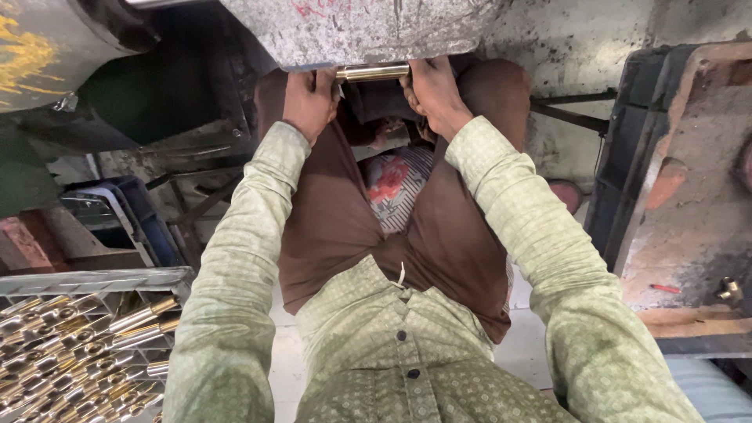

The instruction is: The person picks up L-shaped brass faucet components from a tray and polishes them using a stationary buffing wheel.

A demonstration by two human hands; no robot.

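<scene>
Head view: two hands (372,94) grip one brass tube (373,73).

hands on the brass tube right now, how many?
2. The left hand grips the left end of the brass tube, and the right hand grips its right end, just under the grey machine block. The fingertips are partly hidden.

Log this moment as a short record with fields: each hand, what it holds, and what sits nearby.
left hand: grips one end of the brass rod
right hand: grips the rod's other end
rod position: horizontal, just under the grey machine block
posture: seated, knees apart
lower left: grey crate full of brass tubes
right side: worn metal bench
</scene>
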